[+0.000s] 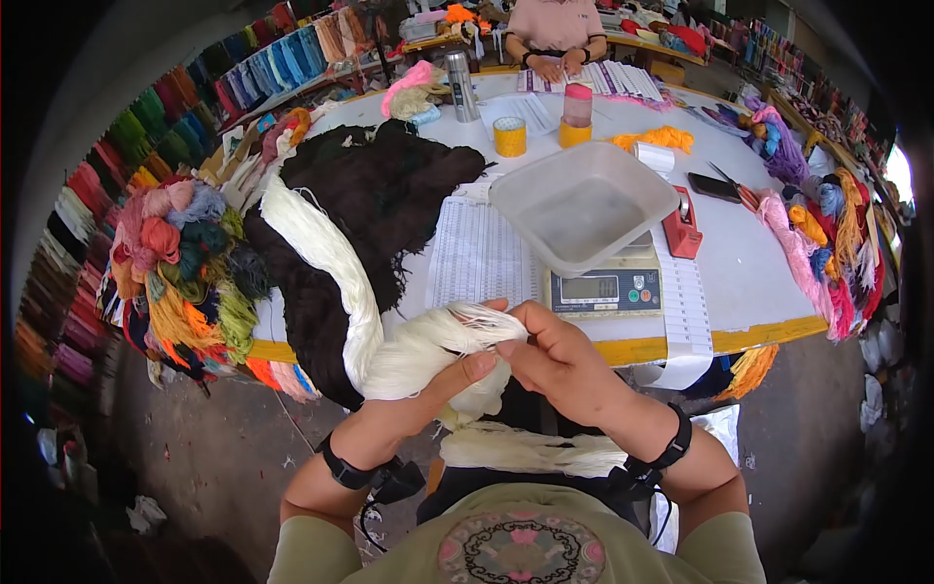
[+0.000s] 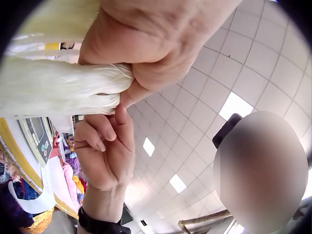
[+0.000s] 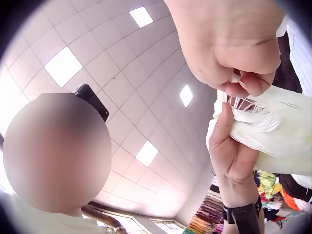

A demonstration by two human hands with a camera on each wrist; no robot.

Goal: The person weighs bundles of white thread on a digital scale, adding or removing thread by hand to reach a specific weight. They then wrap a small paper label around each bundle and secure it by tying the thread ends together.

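A skein of white yarn point(image 1: 428, 352) is held up over the lap, near the table's front edge. My left hand point(image 1: 416, 401) grips it from below, the thumb lying along its near side. At the skein's right end my right hand point(image 1: 569, 368) pinches a few threads between thumb and curled fingers. In the right wrist view, loose strands point(image 3: 248, 105) spread between the two hands. A long white hank point(image 1: 331, 258) runs from the skein up over a heap of dark brown yarn point(image 1: 389, 175). Another white skein point(image 1: 530, 451) lies across the lap.
Beyond the hands, a digital scale point(image 1: 605, 290) carries a grey plastic tub point(image 1: 584, 200). Printed sheets point(image 1: 477, 255), a red tape dispenser point(image 1: 683, 226), a phone point(image 1: 713, 186) and a steel flask point(image 1: 461, 88) lie about. Coloured yarn piles point(image 1: 180, 253) flank the table; a person point(image 1: 556, 29) works opposite.
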